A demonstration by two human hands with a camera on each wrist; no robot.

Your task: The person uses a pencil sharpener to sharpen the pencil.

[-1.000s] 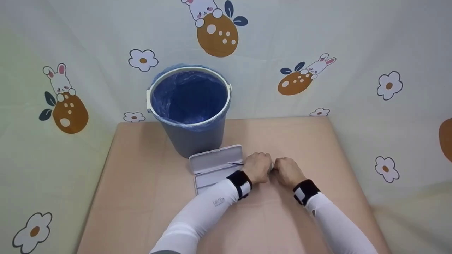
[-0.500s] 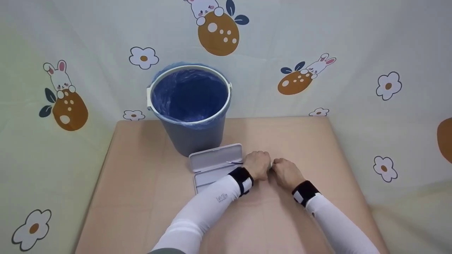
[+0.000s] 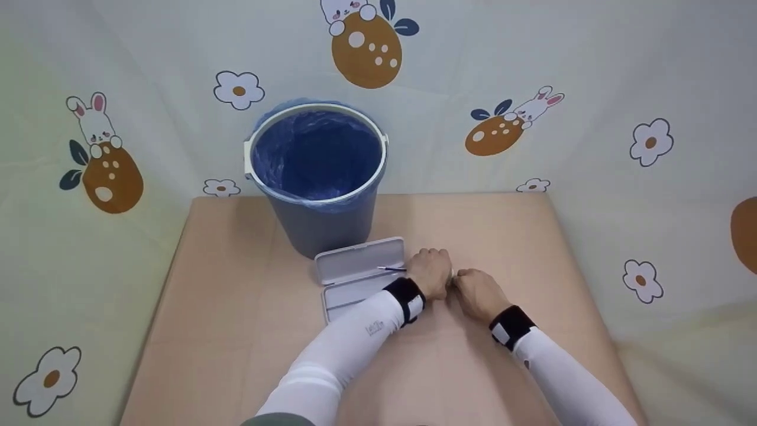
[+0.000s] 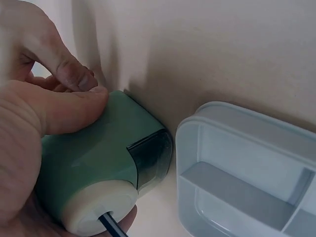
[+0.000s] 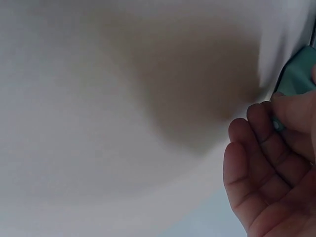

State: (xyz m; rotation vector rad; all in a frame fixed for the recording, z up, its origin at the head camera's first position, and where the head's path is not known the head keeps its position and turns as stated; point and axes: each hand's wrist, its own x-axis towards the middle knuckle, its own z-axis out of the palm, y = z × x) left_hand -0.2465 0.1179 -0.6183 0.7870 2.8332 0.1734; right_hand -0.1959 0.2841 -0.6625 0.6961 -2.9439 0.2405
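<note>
My left hand (image 3: 430, 273) grips a green pencil sharpener (image 4: 98, 153), thumb over its top and fingers under it. A dark pencil (image 4: 112, 224) sticks out of the round cream front of the sharpener. In the head view the pencil points left over an open, pale pencil case (image 3: 359, 260). Close beside the left hand, my right hand (image 3: 482, 293) pinches a small green handle (image 5: 278, 124) at the sharpener's back end between thumb and forefinger. Its other fingers are curled. The hands hide most of the sharpener in the head view.
A grey trash bin (image 3: 337, 228) lined with a blue bag (image 3: 319, 160) stands at the back left, right behind the pencil case. Patterned curtains (image 3: 437, 65) enclose the peach-covered table (image 3: 225, 331) at the back and sides.
My right hand has shifted slightly nearer to me and closer to the left hand. The left hand keeps its grip on the pencil sharpener. The head view has tilted a little downward.
</note>
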